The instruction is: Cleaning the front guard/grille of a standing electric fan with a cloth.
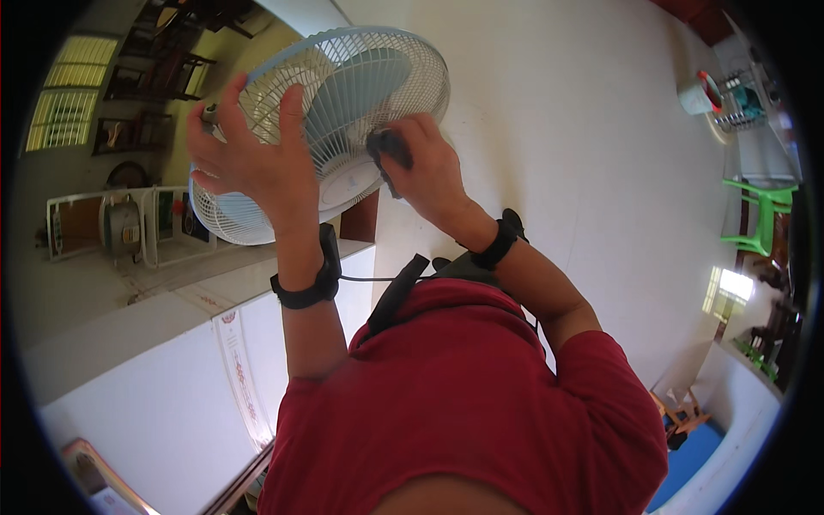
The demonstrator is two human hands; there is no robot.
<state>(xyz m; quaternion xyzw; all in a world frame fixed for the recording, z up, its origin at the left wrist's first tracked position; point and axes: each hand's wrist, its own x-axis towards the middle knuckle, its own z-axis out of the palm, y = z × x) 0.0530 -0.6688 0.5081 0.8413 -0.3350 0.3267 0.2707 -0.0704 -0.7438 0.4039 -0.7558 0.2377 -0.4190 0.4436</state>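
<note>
Before me stands an electric fan, its white wire grille [412, 77] rimmed in pale blue. Blue-grey fan blades [357, 87] show through the wires, and a pale oval hub cap [351, 183] sits at the grille's middle. My right hand [428, 167] grips a dark, bunched cloth [391, 149] against the grille, just beside the hub cap. My left hand [257, 154] is at the left side of the grille with its fingers spread. Whether its fingertips touch the rim or wires I cannot tell.
A tiled ledge [187, 299] runs along the left. Behind it are a white-framed rack [151, 225] and dark wooden chairs [138, 132]. Pale floor [579, 161] spreads to the right, with a green plastic stool [759, 215] and a bucket [698, 95] at its far side.
</note>
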